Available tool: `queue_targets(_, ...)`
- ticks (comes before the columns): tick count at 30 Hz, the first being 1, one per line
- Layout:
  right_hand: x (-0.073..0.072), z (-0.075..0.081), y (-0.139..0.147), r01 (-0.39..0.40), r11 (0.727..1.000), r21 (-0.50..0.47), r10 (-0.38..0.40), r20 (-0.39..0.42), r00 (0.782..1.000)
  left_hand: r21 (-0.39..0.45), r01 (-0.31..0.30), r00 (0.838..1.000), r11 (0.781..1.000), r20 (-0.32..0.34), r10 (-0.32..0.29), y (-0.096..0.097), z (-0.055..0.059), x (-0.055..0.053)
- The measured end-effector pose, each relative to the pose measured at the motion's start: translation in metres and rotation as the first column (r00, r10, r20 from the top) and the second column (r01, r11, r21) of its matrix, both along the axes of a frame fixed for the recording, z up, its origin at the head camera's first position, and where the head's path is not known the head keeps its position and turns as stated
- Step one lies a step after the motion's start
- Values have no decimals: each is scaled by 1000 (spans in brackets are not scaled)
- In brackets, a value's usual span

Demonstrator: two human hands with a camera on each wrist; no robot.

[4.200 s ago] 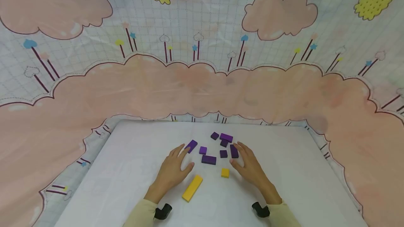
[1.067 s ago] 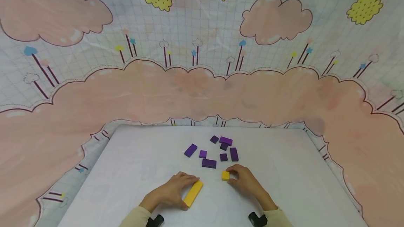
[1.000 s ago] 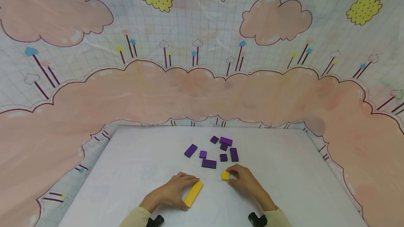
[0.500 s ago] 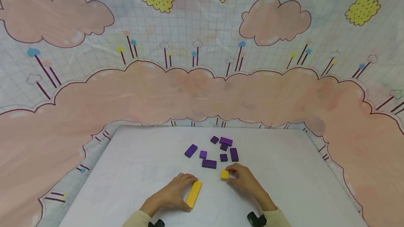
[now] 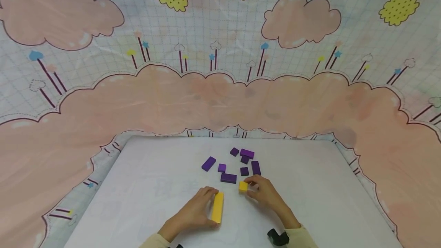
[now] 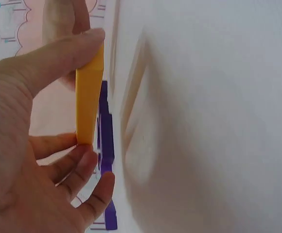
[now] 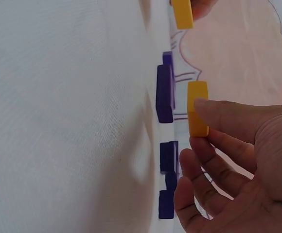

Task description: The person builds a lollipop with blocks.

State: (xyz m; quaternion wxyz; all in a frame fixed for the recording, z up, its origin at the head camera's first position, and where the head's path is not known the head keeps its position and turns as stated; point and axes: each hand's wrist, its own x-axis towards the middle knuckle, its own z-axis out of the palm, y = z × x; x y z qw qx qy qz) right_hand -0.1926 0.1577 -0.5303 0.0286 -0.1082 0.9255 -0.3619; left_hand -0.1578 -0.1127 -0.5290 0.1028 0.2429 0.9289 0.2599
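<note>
My left hand [image 5: 196,209] grips a long yellow block [image 5: 217,208] by its two ends, thumb at the near end and fingertips at the far one. In the left wrist view this yellow block [image 6: 87,102] hangs above the table, apart from its shadow. My right hand [image 5: 267,194] pinches a small yellow block [image 5: 242,186] between thumb and fingers. The right wrist view shows the small block [image 7: 198,116] off the surface too. A gap lies between the two yellow blocks. Just beyond them, a purple oblong block [image 5: 228,178] lies flat.
Several more purple blocks lie scattered farther back, among them an oblong [image 5: 208,163] at left, a cube [image 5: 222,168], and an oblong [image 5: 255,167] close to my right hand. One purple oblong [image 5: 247,153] touches a cube [image 5: 245,160]. The white table [image 5: 310,186] meets a patterned cloth behind.
Both hands have come from beside the purple blocks to the yellow ones and taken hold. Lately the long block moves right and turns straighter; the small one moves left and away. Both rise.
</note>
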Motion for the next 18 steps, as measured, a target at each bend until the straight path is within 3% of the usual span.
queue_targets(6,-5,0,-8,-6,1000,-14,6,-6,1000,-18,-36,999,999,-32,35,8,2,0)
queue_targets(18,-7,-2,-8,-15,1000,-18,15,6,1000,-41,-22,999,999,-35,21,31,0,4)
